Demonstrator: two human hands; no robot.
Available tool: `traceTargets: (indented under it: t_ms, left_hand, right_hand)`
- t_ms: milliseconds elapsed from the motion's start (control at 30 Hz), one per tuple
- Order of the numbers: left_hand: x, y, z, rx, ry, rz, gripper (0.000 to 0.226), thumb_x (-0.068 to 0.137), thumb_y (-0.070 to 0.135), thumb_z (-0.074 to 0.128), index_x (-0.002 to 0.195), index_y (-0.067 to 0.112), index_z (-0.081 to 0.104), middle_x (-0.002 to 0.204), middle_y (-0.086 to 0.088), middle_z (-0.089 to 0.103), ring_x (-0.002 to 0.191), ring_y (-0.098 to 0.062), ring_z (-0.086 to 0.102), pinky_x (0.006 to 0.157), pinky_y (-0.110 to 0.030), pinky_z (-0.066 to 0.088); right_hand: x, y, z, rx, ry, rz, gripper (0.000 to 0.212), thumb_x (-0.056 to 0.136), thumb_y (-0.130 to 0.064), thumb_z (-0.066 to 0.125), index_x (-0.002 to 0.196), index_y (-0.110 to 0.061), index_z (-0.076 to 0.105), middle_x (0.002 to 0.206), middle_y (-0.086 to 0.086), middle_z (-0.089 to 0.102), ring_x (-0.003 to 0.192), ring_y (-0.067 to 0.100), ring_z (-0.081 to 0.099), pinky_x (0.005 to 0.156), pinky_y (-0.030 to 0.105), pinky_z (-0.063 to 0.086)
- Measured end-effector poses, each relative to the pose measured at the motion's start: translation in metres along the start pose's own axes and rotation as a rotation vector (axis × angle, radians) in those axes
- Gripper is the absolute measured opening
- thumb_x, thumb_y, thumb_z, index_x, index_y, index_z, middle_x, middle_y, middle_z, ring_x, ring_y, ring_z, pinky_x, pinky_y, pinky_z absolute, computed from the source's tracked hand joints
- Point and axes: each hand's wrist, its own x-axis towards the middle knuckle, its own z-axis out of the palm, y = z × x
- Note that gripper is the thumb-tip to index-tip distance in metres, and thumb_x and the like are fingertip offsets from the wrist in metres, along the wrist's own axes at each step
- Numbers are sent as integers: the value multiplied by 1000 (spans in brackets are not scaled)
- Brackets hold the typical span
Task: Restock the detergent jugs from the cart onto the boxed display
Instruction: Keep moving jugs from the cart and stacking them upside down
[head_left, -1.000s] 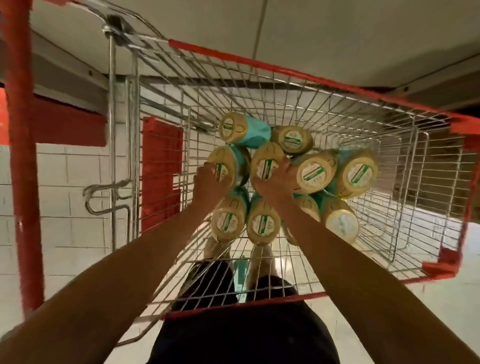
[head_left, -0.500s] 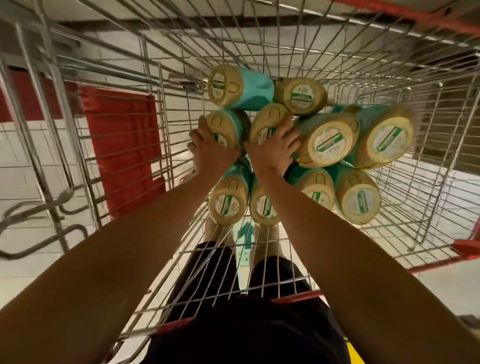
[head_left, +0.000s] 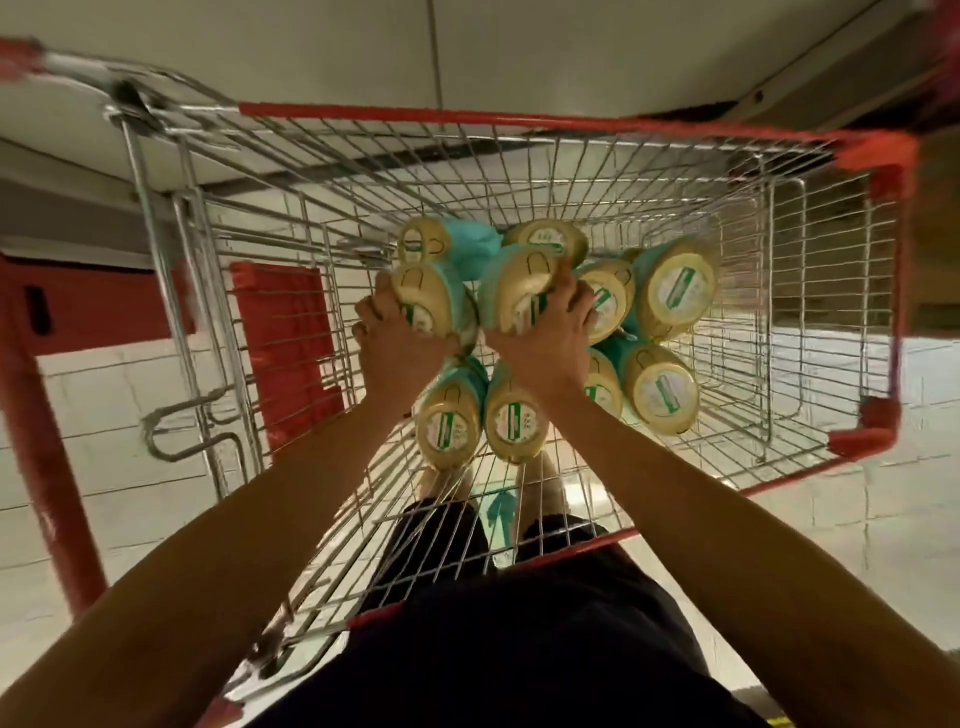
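- The teal plastic detergent jugs with cream-yellow bases (head_left: 670, 288) lay clustered on their sides in the middle of the silver wire shopping cart with red plastic rim trim (head_left: 519, 115), bases toward the camera; the boxed display was not in view.
- The left hand (head_left: 395, 345) was curled around the teal jug at the left of the pile (head_left: 423, 301), fingers wrapped behind its body.
- The right hand (head_left: 545, 338) was closed over the neighbouring teal jug in the middle (head_left: 511, 288), fingers spread across its base and side.
- Both held jugs sat raised above the two lower jugs near the person (head_left: 449, 423), which suggested a lift under way.
- The jugs looked like rigid moulded plastic, probably full and heavy, with smooth walls that could slip in a one-handed grip.
- Whether handles or necks were within reach could not be told; a hold around the body near the base seemed workable, a handle safer.
- Loose neighbours could roll once support was removed.
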Motion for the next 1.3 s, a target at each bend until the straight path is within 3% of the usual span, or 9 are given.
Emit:
traceTargets:
  t_ms: [100, 233, 433, 567, 667, 767, 933, 1167, 1300]
  left_hand:
    - [-30, 16, -29, 5, 25, 110, 133, 62, 54, 92, 162, 34, 6, 152, -15, 29, 139, -45, 37, 108, -60, 43]
    - [-86, 54, -60, 62, 26, 264, 136, 63, 59, 91, 165, 33, 6, 156, -17, 29, 140, -45, 41, 106, -62, 47]
    - [-190, 117, -52, 49, 57, 421, 135, 61, 57, 92, 160, 53, 0, 161, -8, 26, 148, -48, 31, 110, -70, 43]
    - [-265, 170, -10, 63, 65, 524, 134, 58, 58, 92, 158, 60, 3, 161, -1, 26, 146, -41, 37, 111, -65, 44]
    - [-321, 207, 34, 29, 37, 638, 130, 55, 63, 89, 156, 65, 6, 149, 9, 31, 138, -34, 46, 108, -60, 47]
    - [-366, 247, 87, 38, -6, 700, 129, 55, 63, 90, 157, 62, 10, 156, 3, 32, 140, -31, 45, 105, -54, 46]
    - [-417, 308, 162, 133, -89, 843, 129, 60, 49, 97, 159, 53, 15, 154, -3, 35, 140, -34, 43, 109, -56, 46]
    - [-459, 399, 242, 229, -248, 1046, 131, 59, 58, 94, 158, 61, 8, 150, 7, 34, 136, -27, 45, 103, -47, 43]
    - [-467, 452, 285, 263, -326, 1101, 130, 56, 66, 88, 158, 62, 9, 151, 15, 30, 139, -26, 44, 104, -49, 45]
  right_hand:
    - [-29, 6, -40, 75, 50, -19, 141, 68, -61, 89, 166, -23, -4, 167, 17, 14, 156, 47, 11, 120, 64, 29]
    - [-78, 29, -103, 190, 140, -92, 139, 61, -64, 84, 167, -33, -1, 155, 12, 25, 149, 42, 24, 117, 67, 31]
    - [-157, 110, -190, 259, 190, -98, 137, 54, -71, 74, 165, -37, 1, 146, 0, 27, 142, 35, 31, 112, 64, 43]
    - [-205, 195, -243, 357, 303, -109, 133, 63, -57, 90, 164, -39, 7, 145, -7, 30, 138, 24, 34, 108, 47, 44]
    - [-238, 259, -279, 389, 394, -101, 129, 65, -55, 91, 164, -43, 9, 144, -11, 30, 136, 17, 35, 97, 37, 46]
    - [-264, 319, -315, 398, 479, -74, 130, 62, -55, 89, 163, -47, 7, 145, -15, 28, 133, 8, 32, 89, 29, 42]
    - [-294, 403, -362, 395, 565, 26, 133, 60, -56, 88, 164, -46, 4, 150, -11, 27, 135, 14, 34, 88, 34, 49]
    - [-305, 493, -400, 479, 680, 231, 133, 63, -58, 89, 165, -44, 5, 152, -6, 29, 136, 17, 34, 96, 40, 53]
    - [-290, 530, -429, 530, 726, 305, 130, 64, -60, 88, 164, -43, 7, 148, -9, 29, 132, 14, 33, 94, 37, 50]
